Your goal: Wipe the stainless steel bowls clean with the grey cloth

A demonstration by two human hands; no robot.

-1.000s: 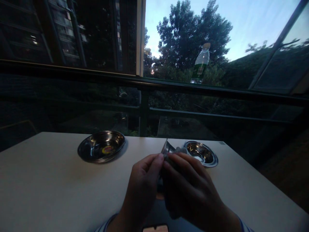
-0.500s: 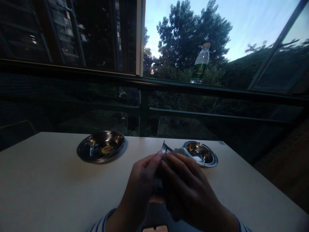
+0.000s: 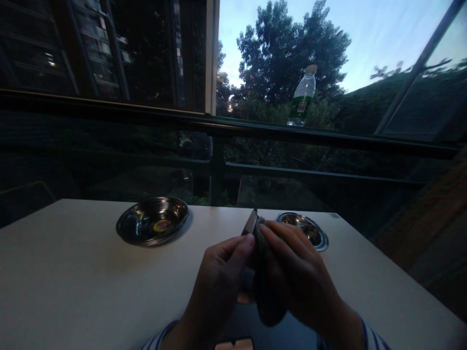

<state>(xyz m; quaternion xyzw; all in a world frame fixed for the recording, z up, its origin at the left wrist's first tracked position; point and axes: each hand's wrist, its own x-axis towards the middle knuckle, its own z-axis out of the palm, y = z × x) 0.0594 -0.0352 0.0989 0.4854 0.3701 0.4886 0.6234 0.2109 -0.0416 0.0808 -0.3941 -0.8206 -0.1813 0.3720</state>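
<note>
"Where do we find the metal piece?"

"We see it between both hands, held up over the near part of the white surface, its shiny tip tilted and pointing upward; we cannot make out the rest behind our fingers."

"And how is each grip?"

"Our left hand pinches the metal narrowly, thumb against fingers. Our right hand closes around a dark grey cloth, which hangs below it and lies right beside the metal."

"What else do we have around us?"

"We have a large steel bowl at the far left, a smaller bowl partly hidden beyond our right hand, and a capped bottle above the rail"
</note>
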